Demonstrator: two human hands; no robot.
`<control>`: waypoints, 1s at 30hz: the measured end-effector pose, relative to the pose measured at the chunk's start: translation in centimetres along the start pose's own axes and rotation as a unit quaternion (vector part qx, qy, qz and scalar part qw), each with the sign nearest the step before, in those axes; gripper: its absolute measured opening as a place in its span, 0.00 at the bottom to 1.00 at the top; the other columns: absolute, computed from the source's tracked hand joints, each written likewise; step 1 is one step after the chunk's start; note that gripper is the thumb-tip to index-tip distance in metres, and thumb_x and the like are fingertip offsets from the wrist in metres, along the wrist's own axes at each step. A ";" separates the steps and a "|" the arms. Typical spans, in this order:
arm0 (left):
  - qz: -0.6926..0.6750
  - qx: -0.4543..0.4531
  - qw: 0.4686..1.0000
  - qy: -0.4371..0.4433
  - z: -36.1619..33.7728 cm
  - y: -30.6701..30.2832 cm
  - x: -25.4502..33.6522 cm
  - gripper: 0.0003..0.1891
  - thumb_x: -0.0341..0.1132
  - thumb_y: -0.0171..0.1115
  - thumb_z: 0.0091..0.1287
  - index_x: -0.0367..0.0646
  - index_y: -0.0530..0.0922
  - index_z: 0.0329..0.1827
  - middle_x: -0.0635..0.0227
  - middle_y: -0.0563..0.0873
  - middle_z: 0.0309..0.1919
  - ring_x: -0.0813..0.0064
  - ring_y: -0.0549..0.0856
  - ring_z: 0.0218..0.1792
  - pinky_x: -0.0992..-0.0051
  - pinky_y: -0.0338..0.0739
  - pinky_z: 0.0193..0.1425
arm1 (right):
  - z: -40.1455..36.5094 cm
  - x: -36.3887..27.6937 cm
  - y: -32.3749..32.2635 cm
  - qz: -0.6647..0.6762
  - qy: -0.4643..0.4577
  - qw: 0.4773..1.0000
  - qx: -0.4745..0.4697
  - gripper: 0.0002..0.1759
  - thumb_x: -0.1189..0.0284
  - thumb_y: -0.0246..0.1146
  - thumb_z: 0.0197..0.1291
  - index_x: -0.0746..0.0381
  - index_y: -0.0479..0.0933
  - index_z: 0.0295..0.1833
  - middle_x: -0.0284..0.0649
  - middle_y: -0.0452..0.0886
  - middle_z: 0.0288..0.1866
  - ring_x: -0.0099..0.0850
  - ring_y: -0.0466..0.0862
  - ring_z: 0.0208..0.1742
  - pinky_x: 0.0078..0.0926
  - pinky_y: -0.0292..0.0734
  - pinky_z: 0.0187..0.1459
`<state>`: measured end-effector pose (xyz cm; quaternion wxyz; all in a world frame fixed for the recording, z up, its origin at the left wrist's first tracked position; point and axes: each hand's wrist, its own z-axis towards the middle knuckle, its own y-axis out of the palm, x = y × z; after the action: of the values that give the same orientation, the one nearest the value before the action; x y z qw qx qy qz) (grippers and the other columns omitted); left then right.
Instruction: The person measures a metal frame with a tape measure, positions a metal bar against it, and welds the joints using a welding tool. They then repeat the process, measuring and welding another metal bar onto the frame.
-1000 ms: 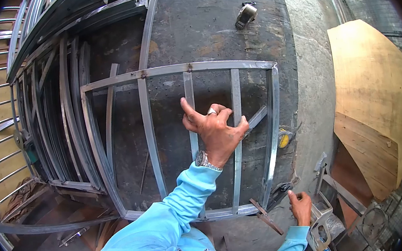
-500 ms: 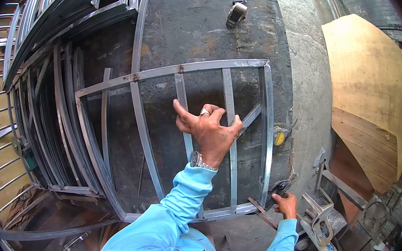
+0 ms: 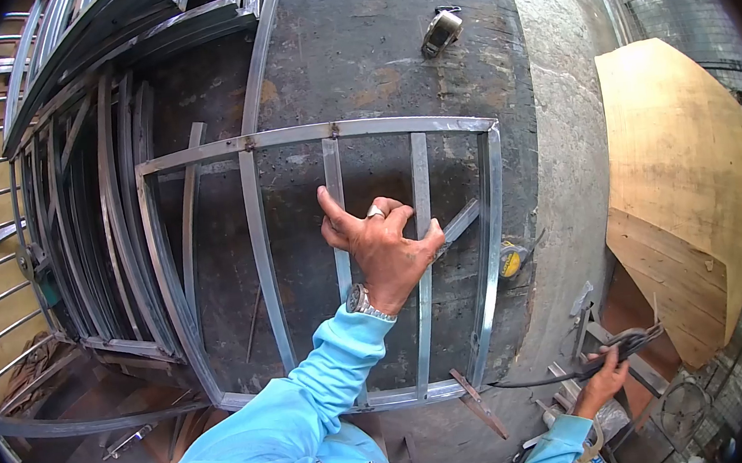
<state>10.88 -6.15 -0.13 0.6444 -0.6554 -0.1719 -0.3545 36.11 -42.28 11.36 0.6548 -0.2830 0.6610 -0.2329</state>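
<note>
A welded metal frame (image 3: 289,137) of square tubing with several upright bars lies on the dark work surface. My left hand (image 3: 386,248), wearing a ring and a watch, spans two of its inner bars. The little finger reaches over the left bar and the thumb meets the right one, while the middle fingers bend between them. Beyond the frame's lower right corner, my right hand (image 3: 605,377) is closed around a dark tool that looks like a welding electrode holder (image 3: 627,345), trailing a black cable (image 3: 527,383). A short metal strip (image 3: 480,405) crosses the frame's lower edge.
Stacked metal frames (image 3: 111,213) stand at left. A tape measure (image 3: 441,32) lies at the top, and a yellow one (image 3: 510,259) sits right of the frame. Plywood (image 3: 681,172) rests at far right. A loose bar (image 3: 193,214) lies under the frame.
My right hand has moved right and away from the frame's corner, lifting the dark tool and drawing its cable out. My left hand keeps its place on the bars.
</note>
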 end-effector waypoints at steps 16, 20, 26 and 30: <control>-0.005 0.010 1.000 -0.003 0.0 -0.1 0.0 0.17 0.46 0.75 0.48 0.40 0.88 0.29 0.72 0.86 0.31 0.35 0.51 0.75 0.30 0.42 0.69 | -8.7 -20.5 19.1 0.080 -0.157 0.908 -0.379 0.19 0.73 0.61 0.72 0.69 0.75 0.64 0.33 0.80 0.30 0.18 0.78 0.28 0.20 0.72 0.28; -0.004 0.006 1.000 -0.004 0.1 -0.3 0.1 0.16 0.46 0.74 0.48 0.41 0.88 0.29 0.69 0.86 0.32 0.31 0.45 0.76 0.30 0.46 0.66 | -9.6 -18.9 23.1 0.021 -0.195 0.884 -0.425 0.18 0.72 0.63 0.72 0.69 0.77 0.61 0.37 0.83 0.31 0.22 0.81 0.28 0.24 0.74 0.30; 0.001 0.008 1.000 -0.006 0.0 0.0 0.0 0.15 0.45 0.74 0.49 0.42 0.88 0.29 0.69 0.86 0.31 0.30 0.45 0.76 0.30 0.45 0.67 | -10.3 -19.2 24.4 -0.063 -0.267 0.872 -0.405 0.19 0.68 0.65 0.71 0.70 0.77 0.59 0.50 0.87 0.37 0.40 0.89 0.35 0.33 0.80 0.37; 0.009 0.021 1.000 -0.005 0.0 0.1 0.0 0.20 0.53 0.79 0.50 0.44 0.88 0.29 0.73 0.85 0.29 0.33 0.51 0.75 0.31 0.41 0.69 | -10.4 -19.5 24.9 -0.072 -0.296 0.863 -0.403 0.17 0.69 0.65 0.71 0.70 0.77 0.58 0.52 0.87 0.37 0.44 0.90 0.37 0.36 0.80 0.37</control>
<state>10.94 -6.17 -0.21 0.6605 -0.6448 -0.1765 -0.3417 23.69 -11.47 9.09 0.6296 -0.6249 0.4501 0.1024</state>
